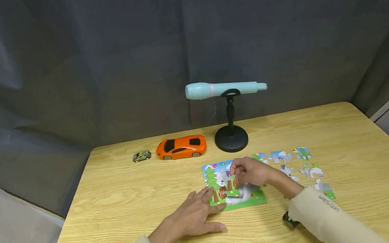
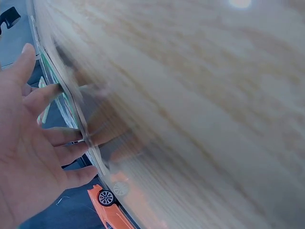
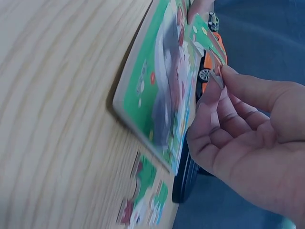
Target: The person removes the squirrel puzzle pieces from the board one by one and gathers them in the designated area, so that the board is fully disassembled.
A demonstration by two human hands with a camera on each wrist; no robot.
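My right hand (image 1: 252, 171) pinches a green and brown jigsaw puzzle piece (image 1: 233, 188) between thumb and finger. In the right wrist view the piece (image 3: 206, 38) stands tilted over the puzzle board (image 3: 136, 112). The board (image 1: 248, 203) lies flat on the table and carries a printed picture with trees and a pale animal. My left hand (image 1: 195, 216) rests with its fingers spread, fingertips on the board's left edge. Seen from the left wrist, that hand (image 2: 38, 138) has its fingers extended and holds nothing.
Several loose puzzle pieces (image 1: 311, 170) lie right of the board on the wooden table (image 1: 123, 203). Behind it, a light blue toy microphone (image 1: 235, 87) rests on a black stand (image 1: 231, 138). An orange toy car (image 1: 181, 148) and a small green car (image 1: 141, 156) stand to the left.
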